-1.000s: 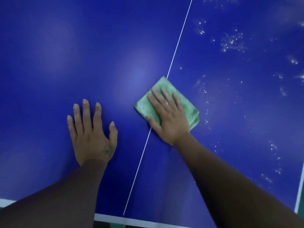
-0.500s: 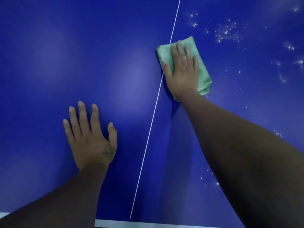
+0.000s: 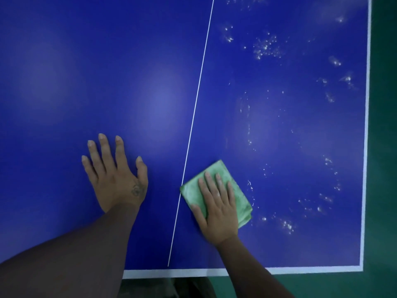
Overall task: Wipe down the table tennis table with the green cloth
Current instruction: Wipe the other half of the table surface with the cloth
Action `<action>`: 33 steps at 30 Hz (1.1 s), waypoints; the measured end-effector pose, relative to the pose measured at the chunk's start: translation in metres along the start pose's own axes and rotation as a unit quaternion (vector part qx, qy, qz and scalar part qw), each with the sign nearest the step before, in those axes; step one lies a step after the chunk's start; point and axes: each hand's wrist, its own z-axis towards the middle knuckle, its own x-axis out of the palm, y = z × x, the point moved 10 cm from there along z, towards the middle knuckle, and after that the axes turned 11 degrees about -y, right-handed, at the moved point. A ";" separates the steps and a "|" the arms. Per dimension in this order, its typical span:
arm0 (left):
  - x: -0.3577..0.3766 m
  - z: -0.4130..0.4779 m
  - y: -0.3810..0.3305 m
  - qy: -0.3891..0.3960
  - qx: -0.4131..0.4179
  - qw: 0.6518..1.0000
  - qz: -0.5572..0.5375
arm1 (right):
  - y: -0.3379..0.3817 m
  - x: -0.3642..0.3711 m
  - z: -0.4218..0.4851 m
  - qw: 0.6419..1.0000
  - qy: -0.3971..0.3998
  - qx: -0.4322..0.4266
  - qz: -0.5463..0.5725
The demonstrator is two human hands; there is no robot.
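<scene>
Right hand (image 3: 218, 211) flat on green cloth (image 3: 241, 203): sweep droplets (image 3: 266, 47) right of centre line (image 3: 198, 91). Left hand (image 3: 117, 179), flat, braces worktop (image 3: 86, 72).

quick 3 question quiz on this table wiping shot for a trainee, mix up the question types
1. True or false: the right hand presses flat, fingers straight, on the green cloth.
2. Multiple choice: on which side of the white centre line do the white specks lie? A) the left half only B) the right half C) both halves evenly
3. Short answer: what does the left hand hold?

Key
1. True.
2. B, the same half as the cloth.
3. Nothing; it lies flat on the bare table.
</scene>
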 end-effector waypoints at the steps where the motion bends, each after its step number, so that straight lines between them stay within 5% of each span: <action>1: 0.001 0.000 0.000 0.001 0.001 1.000 0.001 | -0.004 -0.001 0.001 1.000 0.006 -0.010 -0.001; 21: -0.002 -0.003 -0.001 -0.018 0.014 0.999 0.027 | -0.080 -0.015 0.210 0.982 0.006 -0.191 -0.007; 33: -0.010 -0.106 -0.057 0.010 -0.039 0.998 0.055 | -0.062 -0.012 0.167 0.996 0.023 -0.085 -0.032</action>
